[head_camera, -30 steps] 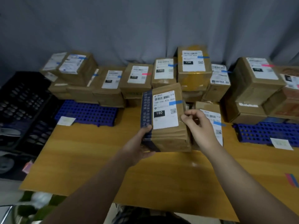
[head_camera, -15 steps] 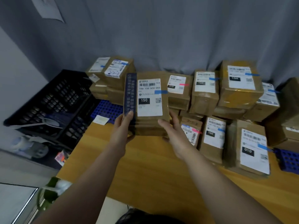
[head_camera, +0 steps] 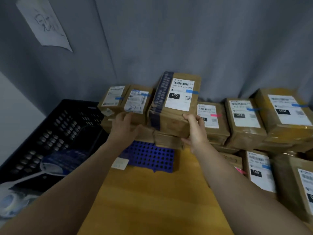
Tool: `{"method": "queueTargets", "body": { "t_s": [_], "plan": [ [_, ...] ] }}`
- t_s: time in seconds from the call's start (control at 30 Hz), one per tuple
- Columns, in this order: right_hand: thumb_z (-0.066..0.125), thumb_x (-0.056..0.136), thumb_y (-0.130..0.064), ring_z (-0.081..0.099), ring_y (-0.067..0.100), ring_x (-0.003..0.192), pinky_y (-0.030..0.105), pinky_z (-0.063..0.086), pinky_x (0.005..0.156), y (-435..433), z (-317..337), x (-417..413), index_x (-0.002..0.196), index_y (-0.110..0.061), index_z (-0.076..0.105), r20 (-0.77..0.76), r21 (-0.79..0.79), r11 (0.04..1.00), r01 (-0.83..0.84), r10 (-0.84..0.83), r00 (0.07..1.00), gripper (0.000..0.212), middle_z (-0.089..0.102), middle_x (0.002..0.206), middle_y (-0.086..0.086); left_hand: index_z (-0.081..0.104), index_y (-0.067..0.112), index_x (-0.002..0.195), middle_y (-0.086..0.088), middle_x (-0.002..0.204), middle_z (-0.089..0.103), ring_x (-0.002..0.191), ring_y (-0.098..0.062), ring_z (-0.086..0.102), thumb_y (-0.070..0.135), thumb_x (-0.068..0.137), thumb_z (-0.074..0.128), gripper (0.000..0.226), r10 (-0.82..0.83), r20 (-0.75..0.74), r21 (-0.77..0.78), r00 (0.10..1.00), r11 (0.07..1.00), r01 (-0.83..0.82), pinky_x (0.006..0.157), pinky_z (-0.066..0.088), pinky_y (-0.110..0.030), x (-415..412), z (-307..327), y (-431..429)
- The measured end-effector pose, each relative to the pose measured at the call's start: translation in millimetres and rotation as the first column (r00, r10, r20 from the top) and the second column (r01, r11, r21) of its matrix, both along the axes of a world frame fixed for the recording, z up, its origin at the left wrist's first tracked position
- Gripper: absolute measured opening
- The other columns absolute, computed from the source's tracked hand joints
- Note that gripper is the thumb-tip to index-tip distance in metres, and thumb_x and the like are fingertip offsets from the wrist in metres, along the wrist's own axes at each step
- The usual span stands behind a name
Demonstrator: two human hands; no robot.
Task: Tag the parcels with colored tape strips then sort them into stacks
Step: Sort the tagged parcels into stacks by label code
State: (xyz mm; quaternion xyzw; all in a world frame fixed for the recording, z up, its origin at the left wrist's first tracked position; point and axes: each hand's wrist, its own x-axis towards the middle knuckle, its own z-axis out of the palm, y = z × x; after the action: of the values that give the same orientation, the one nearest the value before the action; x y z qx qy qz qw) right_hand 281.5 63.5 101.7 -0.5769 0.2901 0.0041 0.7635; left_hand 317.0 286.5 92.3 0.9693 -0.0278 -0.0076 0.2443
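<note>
Moved from mid-table, the brown cardboard parcel with a blue tape strip [head_camera: 169, 122] now tops the far-left stack [head_camera: 167, 140], nearly sorted; right hand [head_camera: 194, 131] grasps its near corner, while the left hand [head_camera: 124, 128] has a grip that cannot be told.

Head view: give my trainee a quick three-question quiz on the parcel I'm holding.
1. True or false: the tape strip on the 150 parcel is pink.
2. The right hand grips the parcel at its: A) near right corner, B) far left corner, C) label.
3. Fill in: the perforated mat in front of the stack is coloured ____.
Key: 1 false, it is blue; 2 A; 3 blue.
</note>
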Motion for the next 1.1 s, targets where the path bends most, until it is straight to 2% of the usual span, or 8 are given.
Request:
{"method": "queueTargets", "body": {
  "t_s": [0.2, 0.3, 0.4, 0.5, 0.6, 0.7, 0.9, 1.1],
  "plan": [
    [0.059, 0.093, -0.029, 0.056, 0.009, 0.091, 0.042, 0.058, 0.077, 10, -14, 12, 0.149, -0.029, 0.025, 0.089, -0.39, 0.921, 0.022, 0.014, 0.996, 0.066, 0.052, 0.117, -0.013, 0.013, 0.031, 0.151, -0.017, 0.156, 0.003, 0.142, -0.04, 0.006, 0.035, 0.09, 0.057, 0.075, -0.222, -0.055, 0.292, 0.973, 0.929, 0.229, 0.114, 0.017, -0.051, 40, -18, 12],
    [0.053, 0.097, -0.023, 0.057, 0.011, 0.109, 0.046, 0.055, 0.088, 13, -25, 14, 0.144, -0.032, 0.035, 0.22, -0.617, 0.783, 0.083, 0.071, 0.973, 0.051, 0.051, 0.119, -0.021, 0.018, 0.031, 0.15, -0.018, 0.156, 0.005, 0.142, -0.04, 0.005, 0.037, 0.089, 0.057, 0.072, -0.209, -0.011, 0.255, 0.978, 0.945, 0.205, 0.115, 0.016, -0.053, 41, -24, 9],
    [0.051, 0.097, -0.032, 0.049, 0.019, 0.125, 0.039, 0.045, 0.103, 14, -26, 15, 0.138, -0.032, 0.047, 0.206, -0.746, 0.664, 0.05, 0.159, 0.965, 0.041, 0.048, 0.138, -0.006, 0.026, 0.028, 0.148, -0.015, 0.156, 0.009, 0.143, -0.036, 0.005, 0.04, 0.091, 0.056, 0.066, -0.161, 0.03, 0.161, 0.986, 0.975, 0.154, 0.115, 0.012, -0.051, 38, -25, 2],
    [0.061, 0.087, -0.05, 0.029, 0.024, 0.141, 0.036, 0.032, 0.11, 11, -26, 6, 0.142, -0.032, 0.043, -0.049, -0.896, 0.409, -0.174, 0.297, 0.953, 0.06, 0.026, 0.155, 0.008, 0.027, 0.029, 0.147, -0.008, 0.155, 0.016, 0.143, -0.029, 0.009, 0.041, 0.092, 0.053, 0.061, -0.17, 0.026, 0.016, 0.985, 0.985, 0.169, 0.117, 0.012, -0.044, 38, -21, -9],
    [0.062, 0.089, -0.041, 0.039, 0.029, 0.133, 0.044, 0.028, 0.11, 8, -25, 10, 0.142, -0.033, 0.042, -0.12, -0.985, 0.084, -0.15, 0.29, 0.95, 0.057, 0.037, 0.148, 0.01, 0.026, 0.028, 0.148, -0.007, 0.152, 0.026, 0.141, -0.026, 0.017, 0.04, 0.092, 0.054, 0.063, -0.225, 0.055, 0.004, 0.973, 0.974, 0.225, 0.116, 0.016, -0.041, 36, -19, -16],
    [0.06, 0.09, -0.042, 0.04, 0.026, 0.128, 0.043, 0.016, 0.111, 6, -20, 18, 0.138, -0.034, 0.045, -0.157, -0.987, -0.076, -0.142, 0.262, 0.952, 0.051, 0.046, 0.137, 0.007, 0.023, 0.029, 0.149, -0.006, 0.153, 0.025, 0.141, -0.027, 0.016, 0.039, 0.094, 0.052, 0.063, -0.195, 0.03, -0.002, 0.98, 0.981, 0.195, 0.116, 0.015, -0.041, 36, -18, -18],
    [0.058, 0.09, -0.044, 0.018, 0.03, 0.141, 0.054, 0.004, 0.116, 7, -16, 18, 0.141, -0.037, 0.038, -0.256, -0.963, -0.151, -0.224, 0.247, 0.935, 0.055, 0.03, 0.146, 0.007, 0.025, 0.028, 0.147, -0.008, 0.153, 0.02, 0.142, -0.029, 0.011, 0.036, 0.094, 0.053, 0.061, -0.151, -0.019, -0.023, 0.988, 0.988, 0.15, 0.117, 0.014, -0.044, 27, -7, -23],
    [0.06, 0.088, -0.04, 0.019, 0.024, 0.141, 0.051, 0.005, 0.118, -3, -4, 6, 0.146, -0.031, 0.024, -0.24, -0.968, -0.022, -0.25, 0.365, 0.899, 0.069, 0.028, 0.149, 0.0, 0.035, 0.022, 0.143, -0.005, 0.15, 0.025, 0.138, -0.023, 0.016, 0.029, 0.093, 0.056, 0.054, -0.136, 0.143, -0.166, 0.98, 0.973, 0.16, 0.113, 0.018, -0.036, -5, 7, -42]
  ]
}}
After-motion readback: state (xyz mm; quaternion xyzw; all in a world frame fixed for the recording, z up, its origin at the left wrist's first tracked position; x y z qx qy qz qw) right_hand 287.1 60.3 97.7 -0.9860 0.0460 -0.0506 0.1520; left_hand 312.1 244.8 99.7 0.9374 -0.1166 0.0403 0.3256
